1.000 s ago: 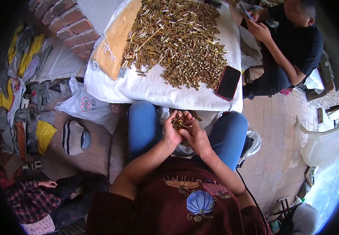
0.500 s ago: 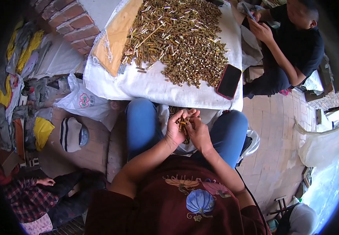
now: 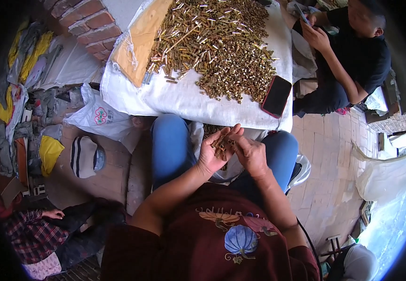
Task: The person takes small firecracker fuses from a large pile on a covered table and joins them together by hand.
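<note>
My left hand (image 3: 206,158) is cupped palm up above my lap, holding several small brass-coloured metal pieces (image 3: 220,149), tube-like in shape. Close against it, my right hand (image 3: 252,155) has its fingers pinched together over those pieces. What sits between the right fingertips is too small to make out. Below the hands, more such pieces show partly between my knees, in a pale bag or cloth. Ahead on the white-covered table (image 3: 165,104) lies a wide heap of brass-coloured pieces (image 3: 231,61), longer rods at left and short nut-like ones at right.
A dark phone (image 3: 276,96) with a red edge lies at the table's near right corner. At its left is a wooden board (image 3: 135,51), and a thin stick (image 3: 183,37) rests on the heap. One person (image 3: 362,65) sits at right holding a phone; another (image 3: 39,234) sits at lower left.
My right hand has shifted slightly right and up, its fingers now bent over the pieces. The left hand stays cupped in nearly the same place. The view has moved a little.
</note>
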Action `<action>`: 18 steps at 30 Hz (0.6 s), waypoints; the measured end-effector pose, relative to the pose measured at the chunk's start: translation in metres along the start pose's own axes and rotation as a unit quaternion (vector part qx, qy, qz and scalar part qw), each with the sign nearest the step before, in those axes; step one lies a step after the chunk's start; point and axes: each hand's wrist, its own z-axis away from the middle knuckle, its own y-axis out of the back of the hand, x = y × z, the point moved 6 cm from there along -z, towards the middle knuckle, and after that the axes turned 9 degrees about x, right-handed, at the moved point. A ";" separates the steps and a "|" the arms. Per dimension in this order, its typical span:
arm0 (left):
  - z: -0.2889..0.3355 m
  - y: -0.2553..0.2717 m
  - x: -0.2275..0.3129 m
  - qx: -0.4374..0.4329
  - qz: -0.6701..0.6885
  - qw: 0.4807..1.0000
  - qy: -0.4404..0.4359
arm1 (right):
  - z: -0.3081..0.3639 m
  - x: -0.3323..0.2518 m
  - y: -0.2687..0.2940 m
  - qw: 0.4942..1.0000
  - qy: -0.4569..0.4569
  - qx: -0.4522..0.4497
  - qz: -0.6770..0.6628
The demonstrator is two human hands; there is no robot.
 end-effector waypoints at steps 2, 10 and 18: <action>0.000 -0.002 -0.003 -0.006 -0.014 1.000 0.003 | -0.005 -0.009 0.002 0.987 0.126 -0.038 0.089; -0.004 0.006 0.003 0.006 0.000 1.000 0.003 | 0.002 -0.004 0.009 0.997 0.016 -0.048 0.059; -0.005 0.007 -0.001 0.034 -0.039 0.999 -0.016 | 0.014 -0.034 -0.002 0.988 0.081 -0.119 0.053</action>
